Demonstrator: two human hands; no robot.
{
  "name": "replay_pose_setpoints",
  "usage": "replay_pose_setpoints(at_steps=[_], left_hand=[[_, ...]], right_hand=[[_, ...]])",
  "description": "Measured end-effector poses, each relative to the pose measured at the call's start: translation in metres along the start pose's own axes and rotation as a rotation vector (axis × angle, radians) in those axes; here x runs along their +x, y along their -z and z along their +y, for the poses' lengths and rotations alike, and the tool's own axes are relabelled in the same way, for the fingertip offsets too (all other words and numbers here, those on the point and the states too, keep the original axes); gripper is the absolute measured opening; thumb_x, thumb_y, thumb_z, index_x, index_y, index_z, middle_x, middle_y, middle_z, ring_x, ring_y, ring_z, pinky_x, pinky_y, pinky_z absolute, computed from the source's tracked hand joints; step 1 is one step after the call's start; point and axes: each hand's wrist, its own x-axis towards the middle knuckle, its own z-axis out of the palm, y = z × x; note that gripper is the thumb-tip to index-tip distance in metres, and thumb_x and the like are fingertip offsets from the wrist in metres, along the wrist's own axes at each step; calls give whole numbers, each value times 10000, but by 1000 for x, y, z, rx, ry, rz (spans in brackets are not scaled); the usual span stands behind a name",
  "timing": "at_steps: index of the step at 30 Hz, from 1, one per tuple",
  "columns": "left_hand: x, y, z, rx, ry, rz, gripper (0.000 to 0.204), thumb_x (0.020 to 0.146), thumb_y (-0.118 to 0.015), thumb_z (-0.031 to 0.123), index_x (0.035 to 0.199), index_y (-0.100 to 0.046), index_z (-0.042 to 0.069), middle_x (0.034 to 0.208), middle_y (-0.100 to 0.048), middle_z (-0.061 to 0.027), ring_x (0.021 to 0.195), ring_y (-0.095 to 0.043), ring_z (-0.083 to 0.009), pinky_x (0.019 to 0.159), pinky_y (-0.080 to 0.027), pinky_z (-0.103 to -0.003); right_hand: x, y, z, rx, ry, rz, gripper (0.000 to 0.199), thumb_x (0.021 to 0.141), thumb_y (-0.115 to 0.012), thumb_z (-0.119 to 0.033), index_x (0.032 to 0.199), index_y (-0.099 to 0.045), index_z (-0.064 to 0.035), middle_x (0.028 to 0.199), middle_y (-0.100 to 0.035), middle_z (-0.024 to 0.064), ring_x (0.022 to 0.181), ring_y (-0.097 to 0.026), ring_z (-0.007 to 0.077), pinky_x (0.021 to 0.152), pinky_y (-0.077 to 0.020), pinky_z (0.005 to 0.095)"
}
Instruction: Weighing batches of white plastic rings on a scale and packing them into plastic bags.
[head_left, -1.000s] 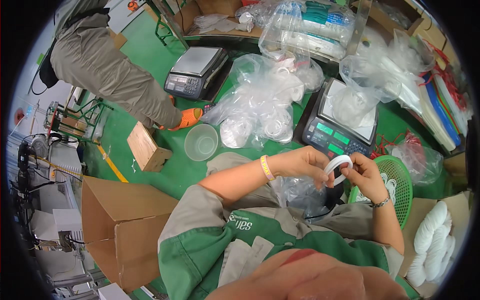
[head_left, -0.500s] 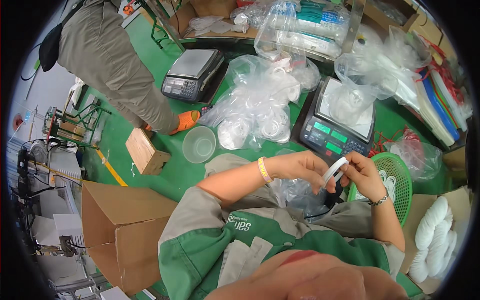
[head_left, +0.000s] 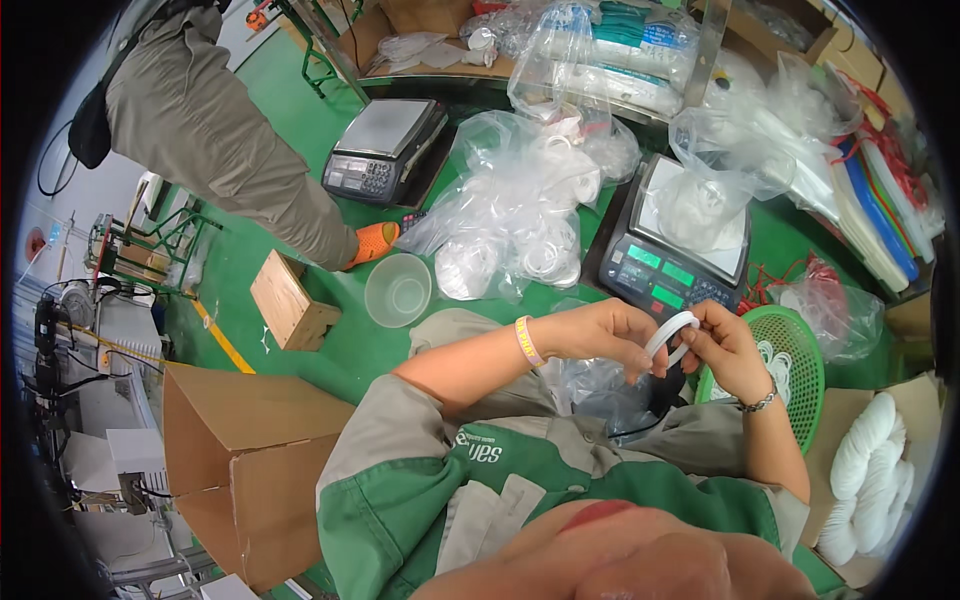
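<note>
A white ring (head_left: 670,337) is held up between my two hands, its open middle facing partly toward me. The fingers of my left hand (head_left: 607,338) are closed on its near left side. On the other side my right hand (head_left: 727,350) pinches the ring between thumb and fingers. Beneath my right hand and wrist stands a green plastic basket (head_left: 806,375) with more white rings (head_left: 775,370) in it. Just beyond my hands is a digital scale (head_left: 650,272) with lit green displays, bearing a clear bag of white rings (head_left: 700,212).
Large clear bags of white rings (head_left: 515,215) lie ahead, near a second scale (head_left: 385,150) and a clear tub (head_left: 398,290). A cardboard box (head_left: 270,470) stands at my left, a wooden stool (head_left: 290,302) beyond it. Another person's leg (head_left: 230,150) is at far left; white cord bundles (head_left: 868,475) sit right.
The ring has turned so its round opening shows more. My hands have barely moved. The other person's legs have shifted, with the body leaning further left.
</note>
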Motion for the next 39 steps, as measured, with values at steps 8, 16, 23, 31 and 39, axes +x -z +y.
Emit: replay_pose_setpoints(at_steps=[8,16,23,31,39], left_hand=[[1,1,-3,3,7,35,202,814,-598,106,974,-590,-16,944,-621,-127,698,-573,-109,655,-478,-235],[0,-1,-4,7,11,16,186,813,-590,79,968,-590,-24,938,-621,-133,764,-606,-146,695,-497,-264],[1,-2,-3,-16,7,41,200,820,-579,80,988,-582,-28,977,-614,-136,786,-610,-152,719,-493,-268],[1,1,-4,29,31,10,219,827,-576,107,996,-581,-32,991,-613,-128,803,-614,-143,746,-482,-260],[-1,-1,-3,22,32,29,218,828,-578,121,987,-585,-29,986,-615,-124,800,-616,-144,740,-481,-256]], right_hand=[[-1,1,3,-9,27,26,130,846,-547,-110,920,-526,-6,748,-586,29,604,-563,75,535,-468,210],[-1,0,2,-10,40,24,123,839,-555,-103,912,-533,-6,732,-589,29,604,-568,76,539,-467,210],[-1,1,0,-11,42,33,122,837,-561,-103,903,-535,-4,728,-587,27,601,-564,74,542,-468,211],[0,2,1,-4,21,25,111,838,-554,-90,898,-533,1,744,-583,26,612,-562,75,551,-469,211],[0,1,2,15,24,27,102,835,-549,-69,903,-532,6,756,-580,29,613,-561,75,555,-468,209]])
